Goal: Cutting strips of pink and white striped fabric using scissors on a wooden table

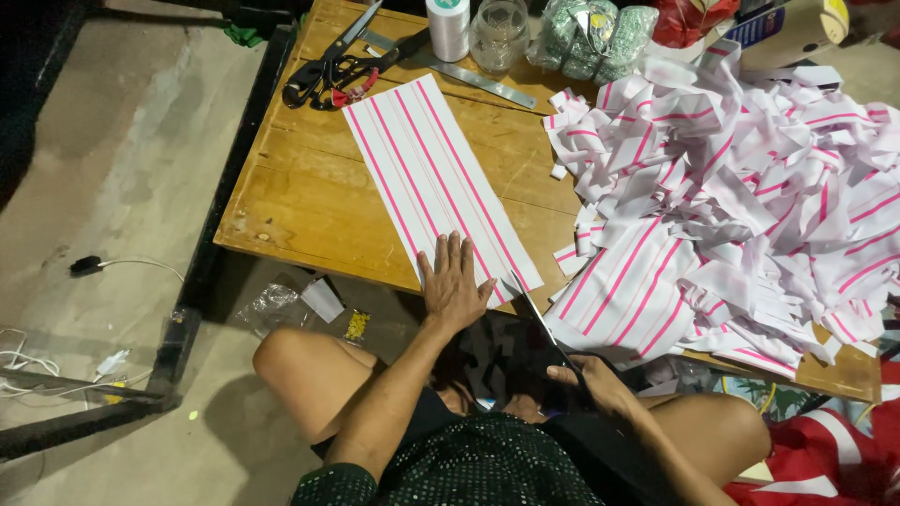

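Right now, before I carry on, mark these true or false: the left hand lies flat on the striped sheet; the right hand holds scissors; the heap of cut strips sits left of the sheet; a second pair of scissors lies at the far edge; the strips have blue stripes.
1. The left hand lies flat on the striped sheet: true.
2. The right hand holds scissors: true, the blades point at the sheet's near corner.
3. The heap of cut strips sits left of the sheet: false, it is to the right.
4. A second pair of scissors lies at the table's far edge: true.
5. The strips have blue stripes: false, they are pink.
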